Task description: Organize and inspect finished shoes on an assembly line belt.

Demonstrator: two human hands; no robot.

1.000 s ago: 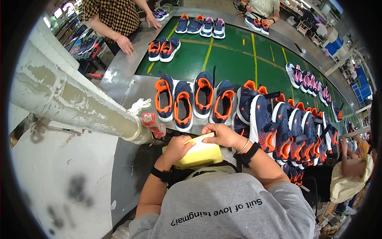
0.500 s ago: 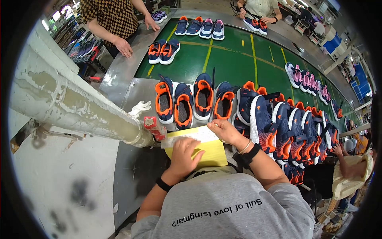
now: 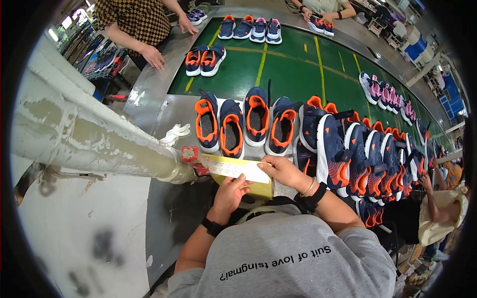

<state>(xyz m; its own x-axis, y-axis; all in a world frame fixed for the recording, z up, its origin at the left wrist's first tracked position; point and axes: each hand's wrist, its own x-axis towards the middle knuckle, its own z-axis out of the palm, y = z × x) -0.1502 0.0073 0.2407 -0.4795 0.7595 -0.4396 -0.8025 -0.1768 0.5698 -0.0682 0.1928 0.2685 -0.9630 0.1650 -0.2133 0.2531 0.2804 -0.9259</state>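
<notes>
A white printed paper strip (image 3: 233,168) is stretched between my two hands in front of my chest. My left hand (image 3: 229,194) pinches its lower edge near the middle. My right hand (image 3: 284,172) grips its right end between thumb and fingers. Beneath the strip a yellow sheet (image 3: 258,189) shows in part. Just beyond the strip stand several navy shoes with orange linings, among them a left-hand shoe (image 3: 206,124) and a taller-looking one (image 3: 256,119). A red block-like object (image 3: 189,153) sits by the strip's left end.
Navy-and-orange shoes (image 3: 330,149) are stacked at my right. A green belt (image 3: 288,64) carries more pairs, with pink-lined shoes (image 3: 385,94) on its right. A thick pale pipe (image 3: 99,129) slants in at left, near a white glove (image 3: 175,134). Co-workers stand across and at right.
My left hand has moved from above the yellow sheet to the white strip's lower edge. The strip now lies tilted down to the right between both hands. The far-side co-worker's hands shifted over the shoes.
</notes>
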